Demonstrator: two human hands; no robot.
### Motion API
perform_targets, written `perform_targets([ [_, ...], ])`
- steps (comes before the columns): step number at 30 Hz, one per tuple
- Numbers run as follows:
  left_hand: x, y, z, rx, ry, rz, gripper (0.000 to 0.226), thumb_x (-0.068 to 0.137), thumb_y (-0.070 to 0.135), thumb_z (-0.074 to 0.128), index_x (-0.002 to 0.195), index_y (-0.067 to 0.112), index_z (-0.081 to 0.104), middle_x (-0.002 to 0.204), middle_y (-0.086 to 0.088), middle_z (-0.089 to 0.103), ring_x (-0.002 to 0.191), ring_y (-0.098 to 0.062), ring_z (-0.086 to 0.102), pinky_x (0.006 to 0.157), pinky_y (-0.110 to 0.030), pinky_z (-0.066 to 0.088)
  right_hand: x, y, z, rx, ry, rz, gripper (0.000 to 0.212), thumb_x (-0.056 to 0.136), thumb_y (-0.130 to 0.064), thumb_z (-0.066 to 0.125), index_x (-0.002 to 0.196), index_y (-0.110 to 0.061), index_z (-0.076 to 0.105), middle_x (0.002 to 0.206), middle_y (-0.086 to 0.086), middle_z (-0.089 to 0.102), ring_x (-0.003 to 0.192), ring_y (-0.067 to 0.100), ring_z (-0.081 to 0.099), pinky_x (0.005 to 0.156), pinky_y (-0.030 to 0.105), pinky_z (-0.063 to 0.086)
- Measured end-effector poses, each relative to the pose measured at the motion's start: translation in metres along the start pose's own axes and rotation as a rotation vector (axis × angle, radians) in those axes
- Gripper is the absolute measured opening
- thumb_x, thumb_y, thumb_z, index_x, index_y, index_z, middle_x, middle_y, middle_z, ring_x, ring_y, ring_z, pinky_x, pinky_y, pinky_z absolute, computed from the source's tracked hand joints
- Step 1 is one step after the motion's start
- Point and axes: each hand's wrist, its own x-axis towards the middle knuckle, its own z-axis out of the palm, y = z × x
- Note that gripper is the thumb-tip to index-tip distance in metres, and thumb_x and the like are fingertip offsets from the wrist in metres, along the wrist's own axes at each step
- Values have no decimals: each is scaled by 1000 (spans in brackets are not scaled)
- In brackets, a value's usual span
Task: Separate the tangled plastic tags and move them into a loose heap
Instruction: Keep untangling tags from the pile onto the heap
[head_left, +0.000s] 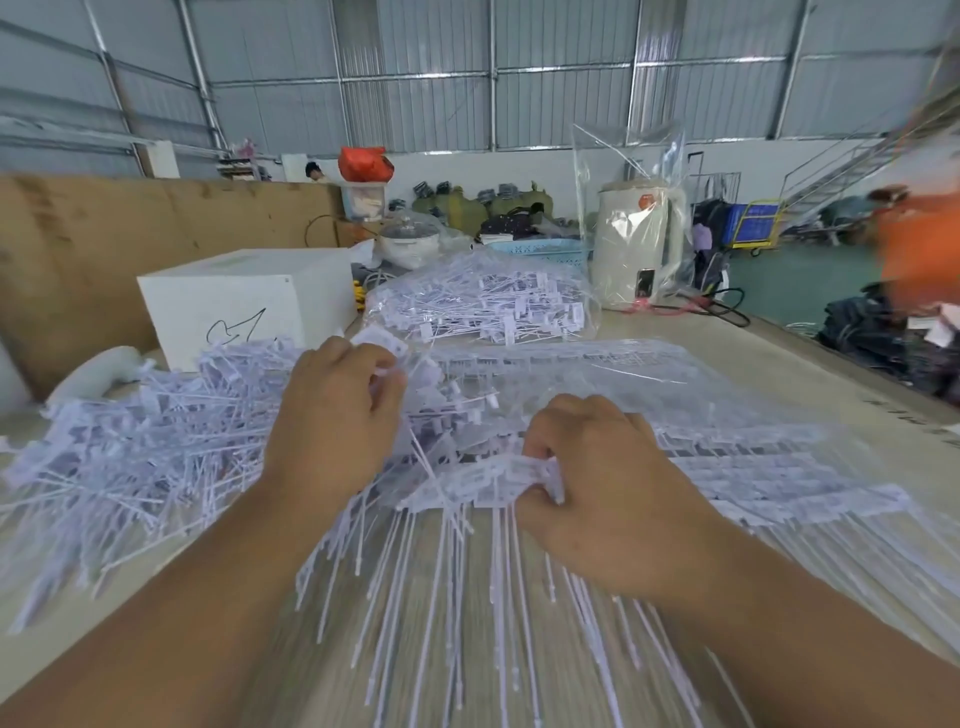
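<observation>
Both hands work at the middle of the counter (810, 374), which is strewn with white plastic tags. The right hand (597, 483) has its fingers curled round a connected strip of tags (483, 480), whose thin tails fan toward the near edge. The left hand (332, 415) is raised just beyond it, thumb and fingertips pinching a single tag (384, 340) at the top. To the left lies a loose heap of tags (135, 431), spread wide and untidy. To the right, flat rows of tags (769, 467) lie still joined. Farther back sit a clear bag of tags (483, 299), a white box (244, 301) and a kettle wrapped in plastic (636, 234)
</observation>
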Motion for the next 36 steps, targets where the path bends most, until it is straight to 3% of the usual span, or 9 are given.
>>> perform_targets([
  [3,0,4,-1,-125,-1,-77,32,90,26,66,119,12,64,105,-3,51,96,-21,53,91,-32,41,0,0,-4,-3,39,26,12,75,-30,49,85,-27,44,86,-11,43,84,13,36,77,30,22],
  [11,2,1,-3,-141,-50,-31,60,98,15,53,152,19,29,108,-2,51,96,-20,49,81,-34,41,0,-3,-11,0,92,18,10,68,-26,42,73,-19,47,77,-5,47,75,17,40,69,32,23],
  [17,-8,13,-1,99,-142,143,54,89,19,58,139,0,49,109,-23,61,94,-44,54,81,-53,47,-3,-9,-19,43,180,-45,6,66,-13,49,72,-15,47,71,-2,47,70,22,42,67,35,31],
  [20,-12,24,-1,151,-168,153,67,88,43,35,141,4,48,120,-20,60,107,-42,52,89,-50,39,-4,-12,-23,69,237,-92,11,70,-7,49,71,-15,41,63,-6,36,60,21,36,59,30,27],
  [24,-15,36,-2,154,-151,149,73,88,49,20,146,12,42,126,-13,54,114,-31,41,90,-42,27,-6,-11,-28,73,212,-125,16,80,-7,50,77,-15,37,55,-10,25,47,20,33,45,30,22],
  [27,-13,39,-3,52,-99,111,58,89,40,31,135,12,52,118,-9,56,109,-31,46,89,-40,30,-5,-8,-25,37,88,-96,31,86,-9,51,78,-31,30,55,-6,32,47,18,37,45,33,29],
  [30,-14,37,-5,-314,-18,35,35,94,36,39,100,15,67,84,-1,61,84,-24,55,75,-35,41,-4,-6,-22,13,-8,-54,36,84,-12,49,66,-29,24,58,-3,36,51,14,37,45,30,27],
  [33,-15,45,-14,-800,-197,-124,50,90,57,35,73,23,67,63,1,60,60,-16,54,57,-22,40,-3,-3,-20,-8,-67,-30,31,85,-13,46,65,-24,25,61,0,38,56,22,42,49,30,28],
  [36,-18,53,-17,-777,-482,-6,56,84,68,37,70,22,65,59,10,55,57,-3,50,58,-13,36,-2,-2,-18,-56,-109,-34,24,85,-15,44,67,-21,31,64,0,42,62,25,49,52,24,20],
])
